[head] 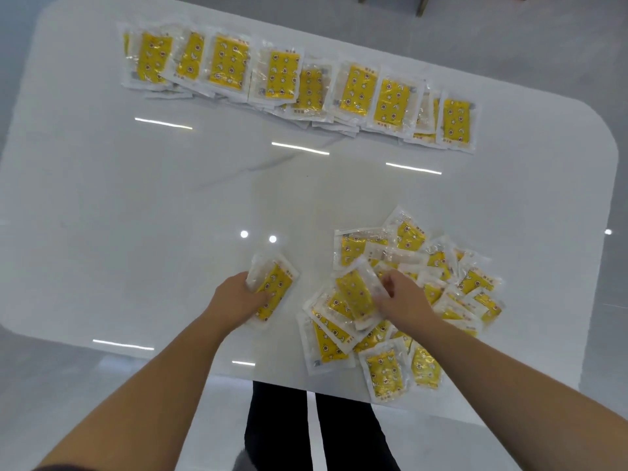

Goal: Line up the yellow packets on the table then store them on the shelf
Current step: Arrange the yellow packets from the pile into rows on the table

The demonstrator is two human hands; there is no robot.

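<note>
A row of several yellow packets (299,86) in clear wrappers runs across the far side of the white table (136,205), overlapping in places. A loose heap of more yellow packets (438,280) lies near the front right. My left hand (238,297) grips a small stack of packets (275,287) just left of the heap. My right hand (404,297) pinches one packet (356,294) by its edge, tilted up over the heap's left side.
The glossy table top reflects ceiling lights. Its rounded front edge is close to my body, with dark trousers (282,430) below. Chair legs (421,5) stand beyond the far edge. Bare table surface lies between the row and the heap.
</note>
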